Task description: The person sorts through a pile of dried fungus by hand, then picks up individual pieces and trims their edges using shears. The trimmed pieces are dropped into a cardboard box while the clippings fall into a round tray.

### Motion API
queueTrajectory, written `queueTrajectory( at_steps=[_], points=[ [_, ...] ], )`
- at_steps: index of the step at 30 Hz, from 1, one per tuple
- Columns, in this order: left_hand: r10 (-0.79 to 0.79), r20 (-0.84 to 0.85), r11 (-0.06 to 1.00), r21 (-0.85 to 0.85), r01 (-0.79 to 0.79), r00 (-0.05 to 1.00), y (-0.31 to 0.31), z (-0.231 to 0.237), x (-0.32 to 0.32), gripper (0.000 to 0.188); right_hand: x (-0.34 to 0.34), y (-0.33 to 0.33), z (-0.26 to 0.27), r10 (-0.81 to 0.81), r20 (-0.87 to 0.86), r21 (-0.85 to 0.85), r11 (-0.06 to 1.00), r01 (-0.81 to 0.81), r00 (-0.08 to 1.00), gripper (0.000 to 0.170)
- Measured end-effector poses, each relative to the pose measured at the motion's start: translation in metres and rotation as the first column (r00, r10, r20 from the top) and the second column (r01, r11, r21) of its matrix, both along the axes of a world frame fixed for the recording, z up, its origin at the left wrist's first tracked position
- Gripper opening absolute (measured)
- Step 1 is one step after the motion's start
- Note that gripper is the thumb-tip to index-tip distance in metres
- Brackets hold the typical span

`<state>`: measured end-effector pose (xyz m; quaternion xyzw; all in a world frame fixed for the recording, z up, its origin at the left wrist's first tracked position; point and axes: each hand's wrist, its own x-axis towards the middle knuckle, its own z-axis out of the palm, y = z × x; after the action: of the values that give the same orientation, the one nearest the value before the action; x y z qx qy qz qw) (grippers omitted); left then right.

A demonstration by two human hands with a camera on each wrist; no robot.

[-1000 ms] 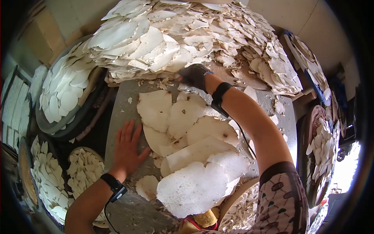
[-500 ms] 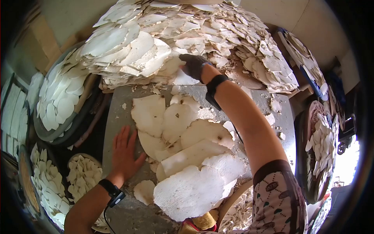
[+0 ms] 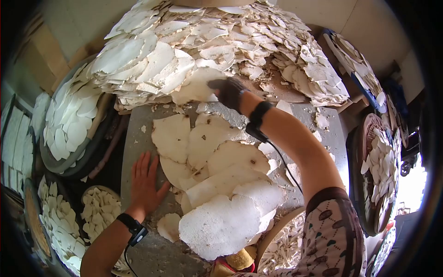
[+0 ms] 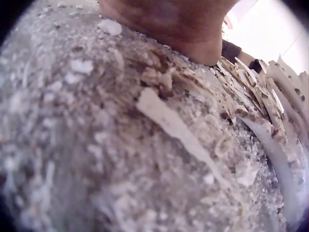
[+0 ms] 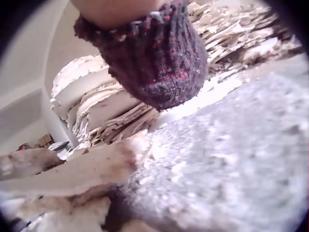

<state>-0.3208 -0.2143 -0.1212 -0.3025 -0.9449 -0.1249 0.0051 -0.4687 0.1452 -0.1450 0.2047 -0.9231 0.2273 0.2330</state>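
Note:
My right hand (image 3: 229, 93), in a dark knitted glove, is at the foot of a large heap of thin white sheets (image 3: 221, 34). Its fingers pinch the right edge of one irregular pale sheet (image 3: 197, 86), which leans against the heap's front. The right wrist view has the glove (image 5: 157, 67) over the grey tabletop, fingertips hidden. Bare, with fingers spread, my left hand (image 3: 146, 184) rests flat on the table (image 3: 138, 124). Beside it lie several overlapping broad sheets (image 3: 221, 226), some with brown spots. The left wrist view catches part of that hand (image 4: 169, 24) above crumbs.
A round basket of broken strips (image 3: 286, 244) stands at the near right, beside yellow sponge-like pieces (image 3: 241, 259). Trays and baskets of white pieces line the left (image 3: 69, 129) and right (image 3: 380, 166). Small fragments litter the tabletop around the sheets.
My right hand has lifted from the table's back edge, and a pale sheet has come into view at its fingers, now further left against the heap. The left hand stays flat.

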Motion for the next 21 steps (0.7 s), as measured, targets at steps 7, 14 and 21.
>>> queueTrajectory(
  at_steps=[7, 14, 21],
  points=[
    [0.022, 0.019, 1.0, -0.004, -0.022, 1.0, 0.002, 0.0, 0.003, 0.07, 0.096, 0.039, 0.06, 0.581, 0.471, -0.736, 0.673, -0.067, 0.663, 0.034],
    [0.014, -0.009, 1.0, -0.005, -0.014, 1.0, 0.002, -0.004, 0.003, 0.071, 0.132, 0.035, 0.113, 0.561, 0.667, -0.67, 0.739, 0.066, 0.491, 0.03],
    [-0.005, 0.011, 1.0, 0.014, 0.004, 1.0, 0.002, -0.001, 0.001, 0.072, -0.011, 0.184, -0.05, -0.318, 0.241, -0.109, 0.93, 0.351, 0.917, 0.014]
  ],
)
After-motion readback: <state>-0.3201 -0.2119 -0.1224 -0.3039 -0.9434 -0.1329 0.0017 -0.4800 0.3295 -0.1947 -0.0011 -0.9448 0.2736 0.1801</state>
